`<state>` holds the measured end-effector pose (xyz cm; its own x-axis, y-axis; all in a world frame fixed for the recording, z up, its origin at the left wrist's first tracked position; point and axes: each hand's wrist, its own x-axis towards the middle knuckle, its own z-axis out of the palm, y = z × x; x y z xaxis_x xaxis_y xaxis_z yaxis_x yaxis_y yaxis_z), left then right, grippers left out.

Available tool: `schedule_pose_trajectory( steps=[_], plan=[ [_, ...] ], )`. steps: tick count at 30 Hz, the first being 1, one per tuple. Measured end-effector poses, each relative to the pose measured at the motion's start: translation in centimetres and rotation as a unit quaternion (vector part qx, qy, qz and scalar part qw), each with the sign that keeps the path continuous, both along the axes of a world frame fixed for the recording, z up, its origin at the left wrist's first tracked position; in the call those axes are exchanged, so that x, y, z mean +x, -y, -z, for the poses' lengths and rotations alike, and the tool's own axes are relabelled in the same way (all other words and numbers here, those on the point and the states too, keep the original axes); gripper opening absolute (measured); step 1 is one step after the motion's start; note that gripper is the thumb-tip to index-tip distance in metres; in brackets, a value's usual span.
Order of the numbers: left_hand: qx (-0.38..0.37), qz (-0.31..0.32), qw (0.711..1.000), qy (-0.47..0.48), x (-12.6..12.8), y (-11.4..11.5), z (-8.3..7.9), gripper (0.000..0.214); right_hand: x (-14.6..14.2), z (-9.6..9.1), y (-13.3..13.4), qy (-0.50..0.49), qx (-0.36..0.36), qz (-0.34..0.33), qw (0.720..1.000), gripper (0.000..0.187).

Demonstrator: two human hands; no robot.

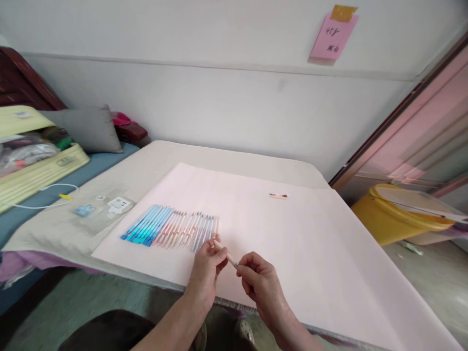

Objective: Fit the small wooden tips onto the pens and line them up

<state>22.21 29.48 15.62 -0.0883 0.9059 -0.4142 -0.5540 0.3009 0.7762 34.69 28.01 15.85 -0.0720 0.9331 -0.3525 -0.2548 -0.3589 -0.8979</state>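
A: Looking down at two hands meeting over the near edge of the worktop [256, 165].

B: Holding what?

A: Sharing one pen [225, 254]. Left hand [205, 273] curling shut around the pale barrel, fingers pinching its upper part. Right hand [260, 282] closing on the dark tip end, thumb and forefinger pressed together there.

B: Lying flat or lifted?

A: Lifted, hovering just above the paper [292, 229], tilting down toward the right. Sitting just below the right end of the row [171, 226].

B: Meaning the row of pens?

A: Yes, lying side by side on the paper, touching or nearly so. Blue ones filling the left part, pinkish and greyish ones filling the right.

B: Anything else lying on the paper?

A: A small cap-like piece [278, 196], resting alone, well apart from the row, toward the far right.

B: And off the paper?

A: Cards [109, 204] and small packets sitting on the cloth left of the sheet. A white cable [44, 195] trailing across the bed [102, 163] beyond. A yellow case [36, 161] standing open there, a grey pillow [87, 127] behind it. A pink note [332, 38] sticking on the wall. A yellow bin [387, 214] standing on the floor, right of the worktop.
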Motion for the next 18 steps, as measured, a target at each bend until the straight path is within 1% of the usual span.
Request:
schedule_pose_trajectory(
  steps=[4,7,9,12,18],
  plan=[
    [0.01,0.015,0.999,0.034,-0.13,-0.1,-0.03,0.037,0.01,-0.35,-0.03,-0.02,-0.015,0.011,1.0,0.012],
    [0.002,0.004,1.0,0.006,-0.21,-0.18,0.12,0.033,-0.06,-0.52,0.03,-0.014,-0.014,0.013,1.0,0.013],
    [0.005,-0.002,1.0,0.004,-0.27,-0.22,0.24,0.034,-0.12,-0.6,0.1,-0.014,-0.013,0.013,1.0,0.013],
    [0.021,0.011,0.999,0.031,-0.32,-0.16,0.28,0.039,-0.17,-0.66,0.14,-0.026,-0.018,0.015,0.999,0.012],
    [0.004,0.01,1.0,-0.006,-0.16,-0.03,0.24,0.036,-0.1,-0.48,0.06,-0.02,-0.023,0.006,1.0,0.011]
  ],
)
